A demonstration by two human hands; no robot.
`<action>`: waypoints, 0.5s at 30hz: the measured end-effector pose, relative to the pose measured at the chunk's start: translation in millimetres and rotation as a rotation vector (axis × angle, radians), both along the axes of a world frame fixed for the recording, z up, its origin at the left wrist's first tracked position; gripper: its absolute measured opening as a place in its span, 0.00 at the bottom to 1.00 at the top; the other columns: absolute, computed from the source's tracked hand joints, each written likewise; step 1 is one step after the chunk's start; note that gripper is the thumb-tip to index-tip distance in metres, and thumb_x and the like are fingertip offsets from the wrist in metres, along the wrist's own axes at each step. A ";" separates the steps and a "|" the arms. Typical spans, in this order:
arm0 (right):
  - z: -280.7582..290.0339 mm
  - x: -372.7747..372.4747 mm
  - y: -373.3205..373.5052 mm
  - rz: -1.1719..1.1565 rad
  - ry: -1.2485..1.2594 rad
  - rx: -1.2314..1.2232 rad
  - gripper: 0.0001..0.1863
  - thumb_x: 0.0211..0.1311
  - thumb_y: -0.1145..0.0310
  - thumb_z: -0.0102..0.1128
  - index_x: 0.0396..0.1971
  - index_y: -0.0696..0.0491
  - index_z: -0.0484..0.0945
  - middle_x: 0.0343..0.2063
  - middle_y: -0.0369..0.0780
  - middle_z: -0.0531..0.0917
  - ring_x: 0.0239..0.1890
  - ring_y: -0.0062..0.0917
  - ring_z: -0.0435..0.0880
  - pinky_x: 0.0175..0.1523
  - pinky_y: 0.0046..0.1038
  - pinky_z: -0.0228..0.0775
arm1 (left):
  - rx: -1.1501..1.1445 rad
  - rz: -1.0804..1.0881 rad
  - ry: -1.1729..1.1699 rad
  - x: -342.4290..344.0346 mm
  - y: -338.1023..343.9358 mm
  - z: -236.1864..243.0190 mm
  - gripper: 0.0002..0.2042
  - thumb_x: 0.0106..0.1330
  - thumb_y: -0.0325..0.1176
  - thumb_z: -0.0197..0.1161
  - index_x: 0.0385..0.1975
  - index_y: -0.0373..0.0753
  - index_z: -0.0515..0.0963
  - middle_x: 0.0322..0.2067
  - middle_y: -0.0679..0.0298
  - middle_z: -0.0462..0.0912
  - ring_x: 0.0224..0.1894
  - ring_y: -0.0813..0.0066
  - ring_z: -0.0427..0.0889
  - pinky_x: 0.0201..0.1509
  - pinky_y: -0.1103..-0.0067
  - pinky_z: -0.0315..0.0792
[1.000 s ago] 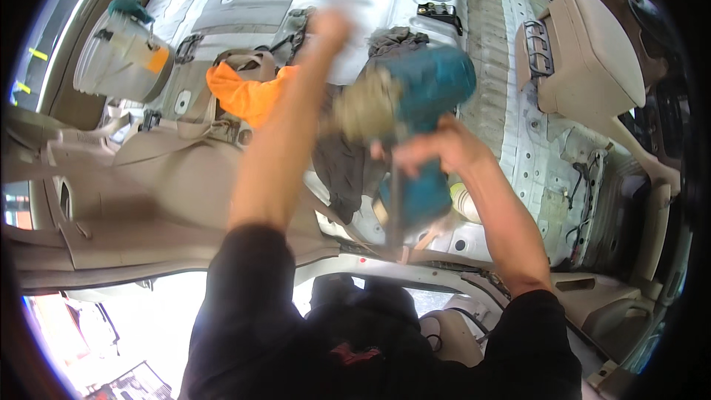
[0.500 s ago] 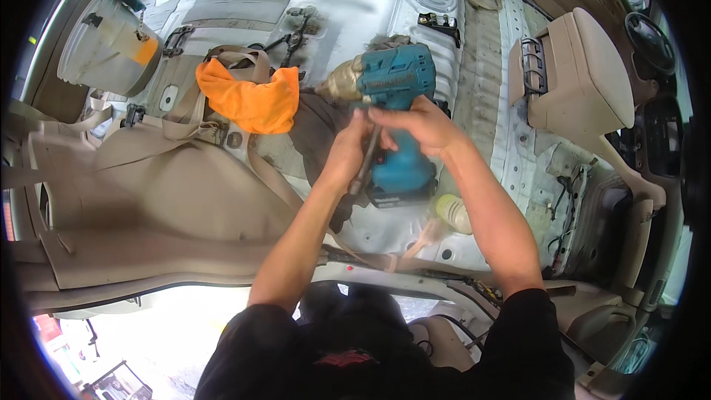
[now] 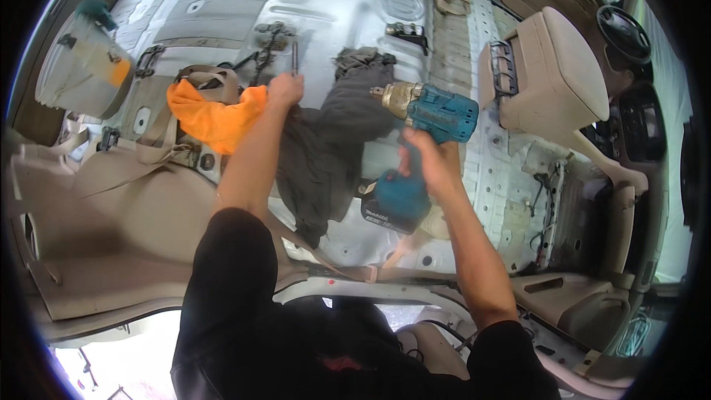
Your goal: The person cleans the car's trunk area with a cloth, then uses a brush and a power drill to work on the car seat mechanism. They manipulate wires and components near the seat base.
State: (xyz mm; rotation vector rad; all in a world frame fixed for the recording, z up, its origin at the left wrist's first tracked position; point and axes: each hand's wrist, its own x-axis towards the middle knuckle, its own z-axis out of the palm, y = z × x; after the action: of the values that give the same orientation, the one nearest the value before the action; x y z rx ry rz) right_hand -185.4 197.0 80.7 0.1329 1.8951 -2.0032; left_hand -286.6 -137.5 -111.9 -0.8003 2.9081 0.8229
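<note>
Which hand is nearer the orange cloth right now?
Left. The left hand is just right of the orange cloth, holding a thin metal rod. The right hand is farther right, gripping the teal power drill.

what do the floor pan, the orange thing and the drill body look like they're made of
Floor pan: painted sheet metal, by its pressed ribs and dull sheen. Orange thing: soft cloth, creased and slumped. Drill: likely teal moulded plastic, with a brassy metal nose.

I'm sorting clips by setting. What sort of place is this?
Most likely the stripped interior of a car, perhaps in a repair or dismantling shop: bare metal floor pan, a beige seat, the steering wheel. The right hand holds a teal cordless impact driver.
</note>
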 end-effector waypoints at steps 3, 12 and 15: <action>4.7 5.4 19.3 -0.017 -0.008 -0.030 0.17 0.57 0.66 0.67 0.43 0.59 0.77 0.28 0.42 0.80 0.18 0.26 0.77 0.20 0.28 0.68 | -0.033 -0.015 -0.033 -1.1 9.6 0.0 0.26 0.71 0.51 0.50 0.45 0.29 0.78 0.45 0.36 0.80 0.51 0.36 0.79 0.54 0.54 0.72; 26.3 25.1 42.9 0.159 -0.228 -0.482 0.22 0.56 0.73 0.66 0.51 0.62 0.76 0.28 0.40 0.81 0.23 0.24 0.77 0.27 0.24 0.68 | 1.821 0.190 0.413 66.0 79.8 103.2 0.12 0.72 0.36 0.48 0.46 0.35 0.70 0.28 0.63 0.72 0.30 0.70 0.73 0.37 0.76 0.70; 18.4 40.7 38.5 0.173 -0.229 -0.499 0.20 0.54 0.74 0.68 0.48 0.62 0.78 0.31 0.40 0.82 0.22 0.22 0.76 0.26 0.25 0.67 | 2.069 0.293 0.438 94.3 137.8 149.2 0.08 0.73 0.30 0.46 0.45 0.35 0.71 0.38 0.58 0.76 0.48 0.61 0.78 0.51 0.69 0.73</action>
State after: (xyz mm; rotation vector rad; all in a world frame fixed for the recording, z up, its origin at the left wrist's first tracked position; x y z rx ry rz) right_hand -144.7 235.5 99.1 0.0565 1.1857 -2.1644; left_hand -192.3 0.3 37.4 -0.5623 0.6072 2.9850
